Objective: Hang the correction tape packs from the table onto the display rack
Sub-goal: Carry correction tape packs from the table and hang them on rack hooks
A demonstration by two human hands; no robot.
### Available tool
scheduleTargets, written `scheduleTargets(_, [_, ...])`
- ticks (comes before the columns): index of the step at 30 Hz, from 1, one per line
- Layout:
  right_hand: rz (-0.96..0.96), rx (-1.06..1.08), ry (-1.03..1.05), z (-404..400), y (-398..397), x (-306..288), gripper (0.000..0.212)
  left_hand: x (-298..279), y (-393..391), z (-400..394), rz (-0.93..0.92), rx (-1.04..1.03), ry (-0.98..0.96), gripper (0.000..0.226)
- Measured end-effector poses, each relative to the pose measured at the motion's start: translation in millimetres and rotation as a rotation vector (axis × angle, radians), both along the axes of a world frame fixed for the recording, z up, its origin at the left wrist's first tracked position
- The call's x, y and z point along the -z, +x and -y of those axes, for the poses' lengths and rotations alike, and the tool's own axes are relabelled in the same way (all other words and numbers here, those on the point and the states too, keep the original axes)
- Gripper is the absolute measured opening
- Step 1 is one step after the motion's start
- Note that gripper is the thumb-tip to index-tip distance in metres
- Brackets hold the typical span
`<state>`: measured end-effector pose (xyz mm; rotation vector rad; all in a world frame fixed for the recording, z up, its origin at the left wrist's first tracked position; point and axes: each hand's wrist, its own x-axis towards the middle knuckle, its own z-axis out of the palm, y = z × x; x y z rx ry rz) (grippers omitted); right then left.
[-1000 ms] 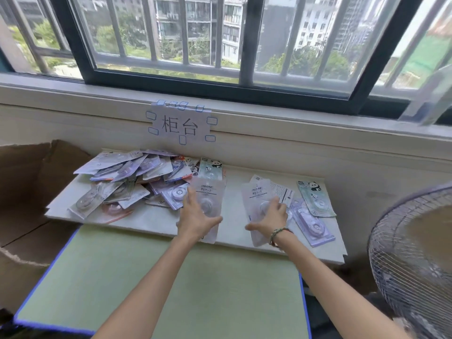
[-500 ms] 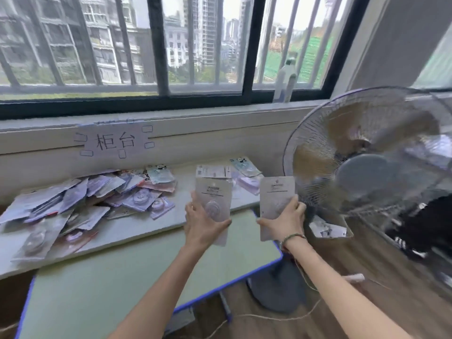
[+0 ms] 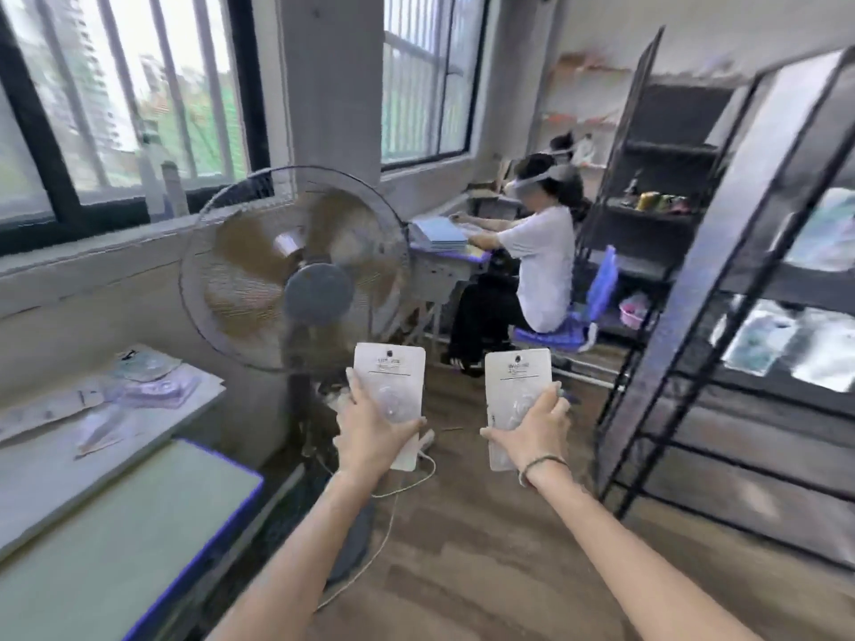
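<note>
My left hand (image 3: 370,432) grips a white correction tape pack (image 3: 389,377) upright in front of me. A second white pack (image 3: 517,381) stands upright in my right hand (image 3: 532,432), which holds it by its lower half. Both packs are in the air over the wooden floor. The black metal display rack (image 3: 721,279) rises to the right, with several blurred packs (image 3: 763,344) hanging on it. More packs (image 3: 148,386) lie on the white board at the left edge, on the table (image 3: 115,525).
A standing fan (image 3: 296,270) is right ahead on the left, its cable trailing over the floor (image 3: 462,548). A seated person (image 3: 532,266) works at a desk further back. Windows fill the left wall.
Each hand has lifted a pack off the table. The view has swung right, from the pile of packs past the fan towards the rack.
</note>
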<state>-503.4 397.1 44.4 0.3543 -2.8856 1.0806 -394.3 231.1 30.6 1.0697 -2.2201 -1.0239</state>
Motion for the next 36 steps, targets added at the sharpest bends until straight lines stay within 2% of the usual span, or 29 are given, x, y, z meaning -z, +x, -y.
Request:
scheduleTargets(7, [0.012, 0.313, 0.023, -213, -65, -6, 0.133, -9, -117, -185, -0.056, 0.347, 0.038, 0.129])
scheduleTargets(17, [0.004, 0.649, 0.003, -460, -105, 0, 0.134, -10, -224, -415, -0.007, 0.619, 0.032, 0.129])
scheduleTargets(27, [0.061, 0.828, -0.058, -578, -150, 17, 0.131, 5, -303, -545, 0.041, 0.769, -0.002, 0.132])
scheduleTargets(36, [0.053, 0.842, -0.075, -645, -265, 13, 0.13, 0, -423, -622, 0.028, 0.793, 0.033, 0.129])
